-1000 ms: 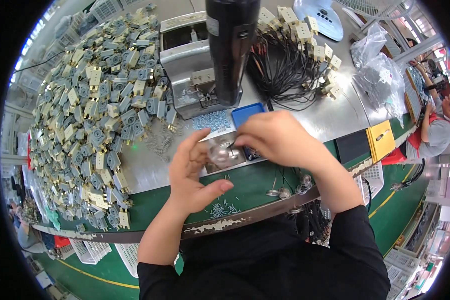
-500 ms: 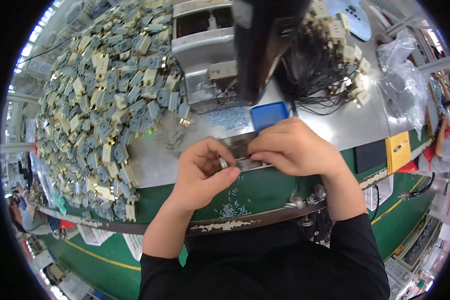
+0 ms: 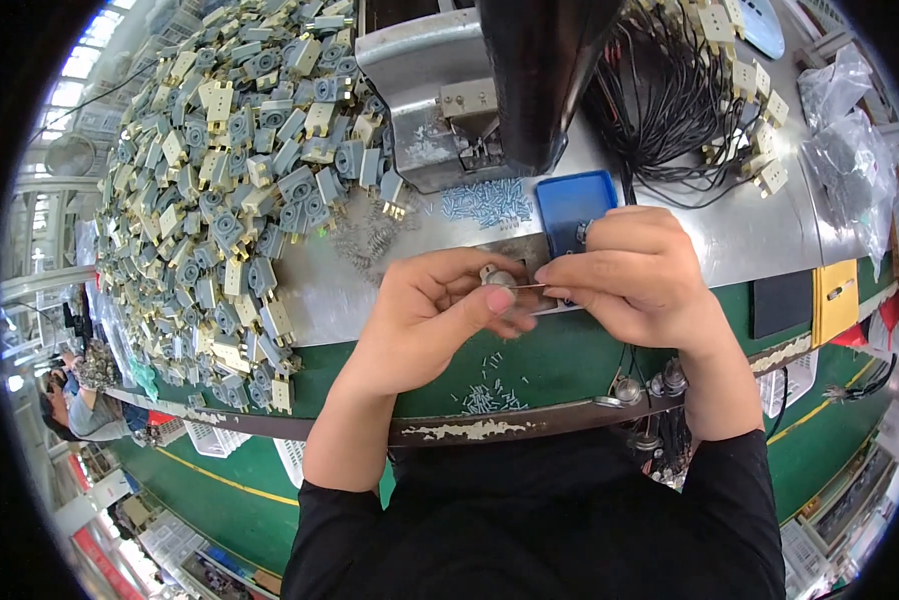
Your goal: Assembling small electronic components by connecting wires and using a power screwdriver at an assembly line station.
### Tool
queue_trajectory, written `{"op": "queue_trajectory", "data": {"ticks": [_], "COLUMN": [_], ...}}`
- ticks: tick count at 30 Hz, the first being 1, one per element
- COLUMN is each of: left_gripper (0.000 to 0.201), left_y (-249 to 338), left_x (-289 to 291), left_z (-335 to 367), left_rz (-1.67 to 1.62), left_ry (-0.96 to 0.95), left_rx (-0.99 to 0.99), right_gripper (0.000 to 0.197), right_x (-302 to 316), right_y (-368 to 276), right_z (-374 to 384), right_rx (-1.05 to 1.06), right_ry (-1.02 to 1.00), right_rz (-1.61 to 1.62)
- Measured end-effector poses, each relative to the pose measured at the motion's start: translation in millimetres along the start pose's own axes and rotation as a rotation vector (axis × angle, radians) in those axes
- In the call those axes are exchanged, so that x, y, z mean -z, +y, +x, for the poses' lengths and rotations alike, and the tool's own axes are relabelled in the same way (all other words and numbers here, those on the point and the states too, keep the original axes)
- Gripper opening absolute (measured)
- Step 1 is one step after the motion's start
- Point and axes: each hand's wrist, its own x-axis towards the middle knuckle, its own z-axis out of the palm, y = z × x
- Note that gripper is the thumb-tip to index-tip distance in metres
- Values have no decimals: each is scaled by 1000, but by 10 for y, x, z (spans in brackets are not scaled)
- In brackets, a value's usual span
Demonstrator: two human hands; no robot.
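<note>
No text, label, brand, number or sign can be read, neither on anything that lies on the counter [image 3: 740,240] nor in the small, blurred surroundings beyond it

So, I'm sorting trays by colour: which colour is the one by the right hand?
The tray is blue, clear in the head view.

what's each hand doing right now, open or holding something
Left hand: closed, holding a small round metal part.
Right hand: closed, pinching a thin wire-like piece.
</note>
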Motion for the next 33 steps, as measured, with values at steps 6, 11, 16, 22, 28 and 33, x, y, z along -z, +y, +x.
{"op": "queue_trajectory", "data": {"ticks": [6, 11, 16, 22, 28, 33], "left_gripper": [44, 46, 51, 51, 55, 49], "left_y": [-35, -78, -86, -130, -253, -246], "left_x": [-110, -100, -134, -92, -70, 11], "left_z": [-12, 11, -3, -29, 4, 62], "left_rz": [-77, -144, -227, -297, -174, 416], "left_ry": [-61, -101, -102, -147, -67, -6], "left_rx": [-113, -105, -103, -80, -272, -678], "right_gripper": [19, 13, 13, 14, 15, 17], "right_x": [-29, -52, -26, 2, -82, -115], "right_y": [-13, -18, -55, -136, -109, -107], "right_z": [-16, -32, -42, -22, -21, -37], "right_rx": [-182, -291, -244, -197, -107, -93], "right_ry": [19, 36, 33, 14, 52, 76], "right_rz": [290, 404, 355, 293, 285, 215]}}
